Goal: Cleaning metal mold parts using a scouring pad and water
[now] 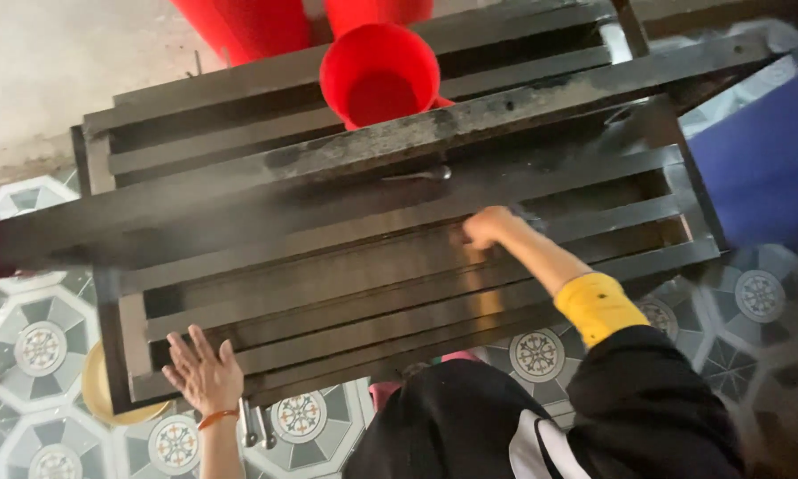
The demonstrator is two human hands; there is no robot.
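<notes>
Two hands are on a dark metal frame (399, 266) made of long parallel slats, which lies tilted across the view above a patterned tile floor (27, 346). The left hand (206, 372) is spread flat, fingers apart, palm pressed on the near edge of the frame at its lower left corner; an orange band (217, 417) circles that wrist. The right hand (489, 226) is farther out, reaching over the slats near the middle of the frame; it is curled shut into a loose fist against a slat, and whether it pinches anything I cannot tell (the view is blurred there). A yellow cuff (597, 306) shows on that forearm, with a black sleeve (656, 399) behind it.

Beyond the right hand, past the frame's top bar, stands a red bucket (379, 75), its open mouth facing the camera. Just beyond the right hand, a small dark metal handle (417, 175) lies along the thick upper bar. To the right of the right arm is a blue surface (762, 160), too blurred to name. Below and left of the left hand, a yellow round dish (102, 390) peeks out from under the frame's corner, resting on the floor. Just right of the left wrist, two short metal pins (255, 426) hang from the frame's edge.
</notes>
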